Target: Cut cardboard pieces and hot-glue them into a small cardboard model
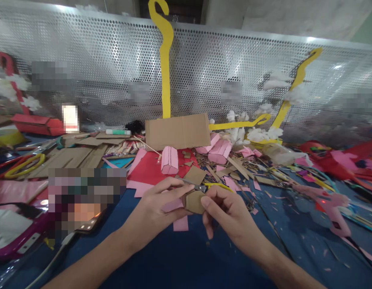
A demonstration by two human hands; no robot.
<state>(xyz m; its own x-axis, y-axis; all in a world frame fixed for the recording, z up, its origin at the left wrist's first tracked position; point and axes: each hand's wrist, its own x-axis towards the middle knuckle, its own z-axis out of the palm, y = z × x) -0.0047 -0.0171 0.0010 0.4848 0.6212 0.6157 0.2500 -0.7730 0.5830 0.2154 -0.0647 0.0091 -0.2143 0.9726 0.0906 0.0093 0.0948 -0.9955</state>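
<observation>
My left hand grips a small pink piece from the side, fingers above and thumb below. At its right end shows a brown many-sided cardboard face; whether the two are joined I cannot tell. The thumb and forefinger of my right hand pinch the right edge of that cardboard. Just behind my fingers lies a grey-tipped tool, mostly hidden, with a yellow strip beside it. A flat pink paper strip lies under my left hand. Beyond my hands stands a pink paper prism.
A pink glue gun with a red light lies at right. Cardboard scraps and pink pieces litter the blue table. Behind stand a brown cardboard box, a tall yellow hook shape and a perforated metal panel. Cardboard sheets lie left.
</observation>
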